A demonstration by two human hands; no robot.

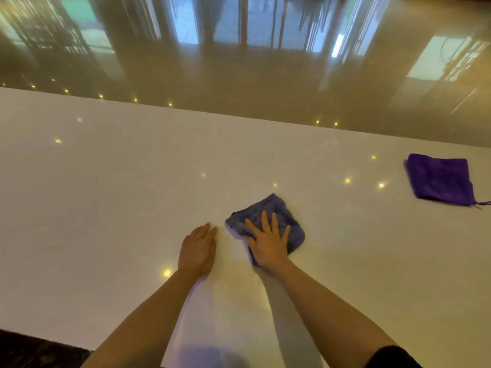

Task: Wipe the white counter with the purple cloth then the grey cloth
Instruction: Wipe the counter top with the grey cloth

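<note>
The white counter (106,195) fills the middle of the view. My right hand (268,241) lies flat, fingers spread, pressing down on a bunched grey-blue cloth (288,221) near the counter's centre. Just to its left, my left hand (198,248) rests palm down on the bare counter, fingers together, holding nothing. The purple cloth (439,180) lies folded flat at the far right of the counter, apart from both hands, with a small loop at its lower right corner.
Beyond the counter's far edge lies a glossy brown floor (239,75) that reflects windows and small ceiling lights. A dark patterned surface (32,349) shows below the counter's near edge at the bottom left.
</note>
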